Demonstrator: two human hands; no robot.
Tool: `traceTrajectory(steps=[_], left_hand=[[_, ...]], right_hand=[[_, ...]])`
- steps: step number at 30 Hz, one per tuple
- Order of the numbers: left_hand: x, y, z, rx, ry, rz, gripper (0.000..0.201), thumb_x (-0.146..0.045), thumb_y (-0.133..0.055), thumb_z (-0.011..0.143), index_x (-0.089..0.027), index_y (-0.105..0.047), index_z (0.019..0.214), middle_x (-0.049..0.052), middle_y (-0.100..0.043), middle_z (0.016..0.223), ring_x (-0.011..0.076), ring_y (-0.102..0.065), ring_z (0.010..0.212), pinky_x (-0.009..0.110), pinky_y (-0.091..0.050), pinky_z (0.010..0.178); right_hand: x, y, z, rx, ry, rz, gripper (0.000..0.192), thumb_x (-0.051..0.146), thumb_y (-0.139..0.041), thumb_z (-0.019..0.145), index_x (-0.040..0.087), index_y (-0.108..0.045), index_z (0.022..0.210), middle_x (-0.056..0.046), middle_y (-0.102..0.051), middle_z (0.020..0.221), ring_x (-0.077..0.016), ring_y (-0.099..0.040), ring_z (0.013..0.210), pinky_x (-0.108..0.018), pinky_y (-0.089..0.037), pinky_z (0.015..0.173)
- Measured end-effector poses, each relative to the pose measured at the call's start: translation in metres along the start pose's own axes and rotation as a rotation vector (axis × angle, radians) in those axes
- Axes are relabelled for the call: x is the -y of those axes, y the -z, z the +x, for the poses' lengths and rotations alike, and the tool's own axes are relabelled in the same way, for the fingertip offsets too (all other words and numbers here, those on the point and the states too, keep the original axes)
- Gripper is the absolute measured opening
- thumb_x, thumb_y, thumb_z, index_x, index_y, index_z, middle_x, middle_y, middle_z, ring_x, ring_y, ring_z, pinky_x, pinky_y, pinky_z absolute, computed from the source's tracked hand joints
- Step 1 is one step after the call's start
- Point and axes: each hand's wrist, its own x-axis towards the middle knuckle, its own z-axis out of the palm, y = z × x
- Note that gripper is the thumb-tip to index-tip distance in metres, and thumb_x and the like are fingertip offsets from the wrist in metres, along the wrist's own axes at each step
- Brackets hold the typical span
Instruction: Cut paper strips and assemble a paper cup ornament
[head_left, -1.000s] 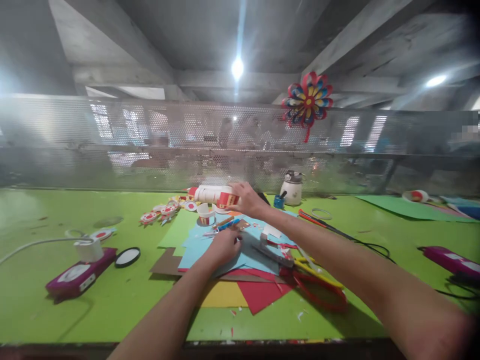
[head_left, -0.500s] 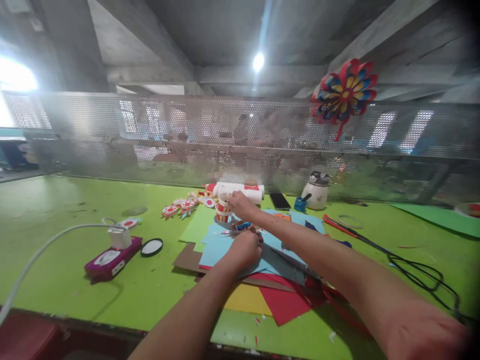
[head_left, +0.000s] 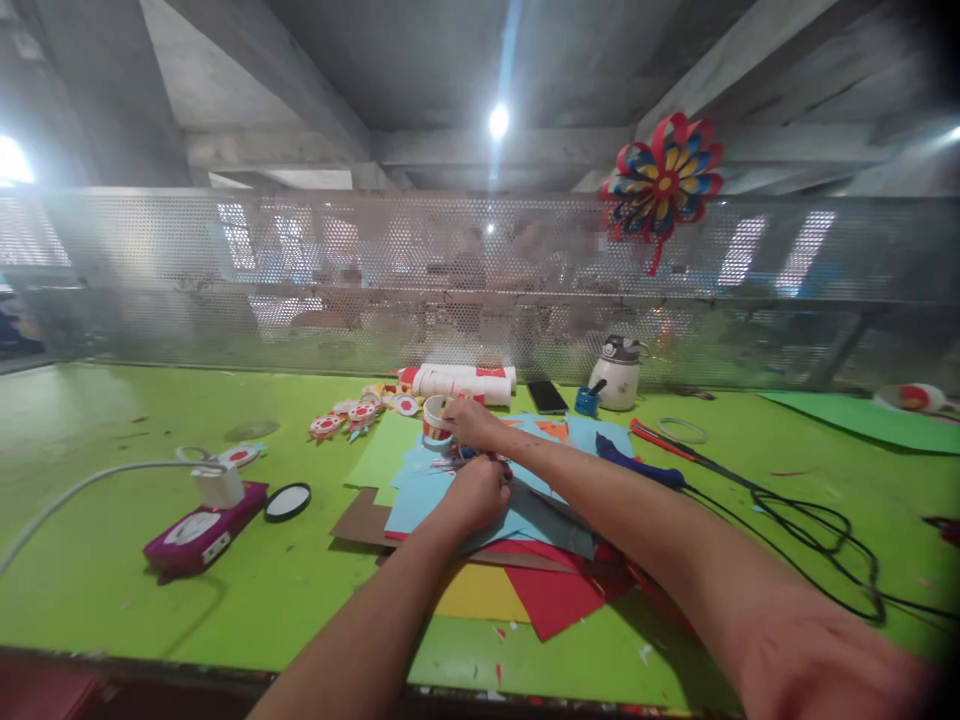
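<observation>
Left hand: the left hand lay knuckles up on the stack of coloured paper sheets near the middle of the green table, its forearm running in from the near edge; the fingers were curled in and pressed to the light blue top sheet, and whether they pinched anything small could not be told
Right hand: the right hand was stretched further toward the far edge, the arm crossing in from the near right corner; its fingertips were closed on the rim of the red-and-white paper cup
Cup: upright at the far left corner of the paper stack, just in front of the white roll lying on its side
Paper stack: light blue sheets on top, red, yellow and brown ones showing beneath toward the near edge
Far edge: a black phone, a small blue pot and a white kettle-like pot stood in a row right of the roll
Left half: a magenta punch with a white cable, a round black-rimmed lid just beside it, and small red-and-white paper rosettes further back
Right half: a black cord looped across the table
Screen: a paper pinwheel hung on the mesh behind the table
</observation>
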Motion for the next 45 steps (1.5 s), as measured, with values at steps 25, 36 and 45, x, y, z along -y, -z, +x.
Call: traceTrajectory(steps=[25, 36, 45], left_hand=[[-0.006, 0.007, -0.006, 0.009, -0.016, 0.007, 0.017, -0.022, -0.056, 0.079, -0.016, -0.07, 0.087, 0.01, -0.063, 0.091, 0.0216, -0.059, 0.088, 0.031, -0.044, 0.079], [-0.009, 0.014, -0.002, -0.065, 0.08, -0.02, 0.02, -0.02, -0.05, 0.082, -0.017, -0.069, 0.081, 0.008, -0.07, 0.085, 0.0203, -0.062, 0.081, 0.029, -0.042, 0.072], [0.002, 0.025, 0.002, -0.287, 0.309, 0.036, 0.023, -0.024, -0.044, 0.087, -0.016, -0.066, 0.086, 0.007, -0.069, 0.085, 0.0182, -0.06, 0.077, 0.027, -0.037, 0.067]], right_hand=[[-0.059, 0.027, 0.001, -0.071, -0.23, -0.053, 0.029, 0.031, -0.054, 0.091, 0.016, -0.056, 0.116, -0.008, -0.059, 0.116, -0.0195, -0.06, 0.097, -0.04, -0.052, 0.082], [-0.073, 0.053, -0.083, -0.171, -0.187, 0.057, 0.022, 0.022, -0.055, 0.085, 0.013, -0.068, 0.07, -0.003, -0.066, 0.071, -0.014, -0.056, 0.07, -0.025, -0.038, 0.065], [-0.095, 0.085, -0.08, -0.323, -0.382, 0.108, 0.034, 0.035, -0.043, 0.093, 0.012, -0.069, 0.092, -0.004, -0.067, 0.082, -0.0156, -0.06, 0.076, -0.025, -0.043, 0.067]])
